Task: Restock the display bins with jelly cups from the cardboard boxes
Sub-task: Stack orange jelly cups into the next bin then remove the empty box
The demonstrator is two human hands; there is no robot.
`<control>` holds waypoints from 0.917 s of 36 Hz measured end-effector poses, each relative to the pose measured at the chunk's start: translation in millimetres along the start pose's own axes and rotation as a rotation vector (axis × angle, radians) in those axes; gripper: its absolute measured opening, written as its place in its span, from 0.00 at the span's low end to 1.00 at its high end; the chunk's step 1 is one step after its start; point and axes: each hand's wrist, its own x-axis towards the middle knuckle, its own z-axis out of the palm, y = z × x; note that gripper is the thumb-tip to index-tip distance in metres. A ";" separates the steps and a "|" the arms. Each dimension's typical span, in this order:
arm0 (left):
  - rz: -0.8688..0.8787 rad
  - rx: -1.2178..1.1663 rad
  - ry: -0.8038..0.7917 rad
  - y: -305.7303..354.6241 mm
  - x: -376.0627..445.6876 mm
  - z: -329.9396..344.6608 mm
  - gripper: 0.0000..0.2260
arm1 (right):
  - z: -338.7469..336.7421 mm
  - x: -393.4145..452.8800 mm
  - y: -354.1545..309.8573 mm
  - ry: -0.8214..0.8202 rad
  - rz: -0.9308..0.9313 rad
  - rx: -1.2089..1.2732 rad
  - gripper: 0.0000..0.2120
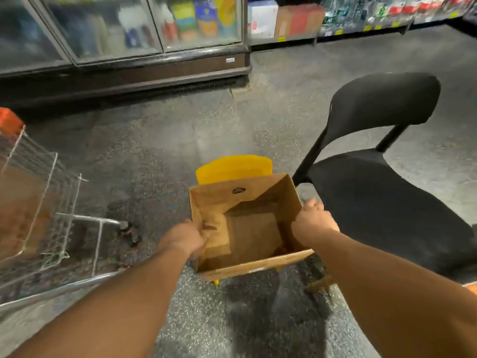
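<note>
The cardboard box is plain brown with a small dark oval logo on its far flap, and there's a bright yellow stool peeking out behind it. Chair is matte black. Floor is grey with a pale speckle pattern. The wire cart is silver-white with an orange handle corner.

The cardboard box sits between the left hand and right hand, its walls gripped by the fingers. Beyond the fingers, behind the box, stands a stool. A chair is right of the right-hand fingers; a wire cart is left of the left-hand fingers. A freezer stands far ahead.
</note>
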 end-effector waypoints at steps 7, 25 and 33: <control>-0.199 -0.301 0.076 13.8 42.9 69.4 0.24 | 70.6 73.4 25.7 0.015 -0.015 -0.004 0.32; -0.145 -0.145 0.381 -37.4 -99.4 -156.2 0.25 | -119.9 -59.2 -74.1 0.145 -0.214 -0.022 0.28; -0.184 -0.200 0.514 -122.6 -221.5 -326.9 0.26 | -269.1 -214.3 -174.3 0.258 -0.342 0.033 0.29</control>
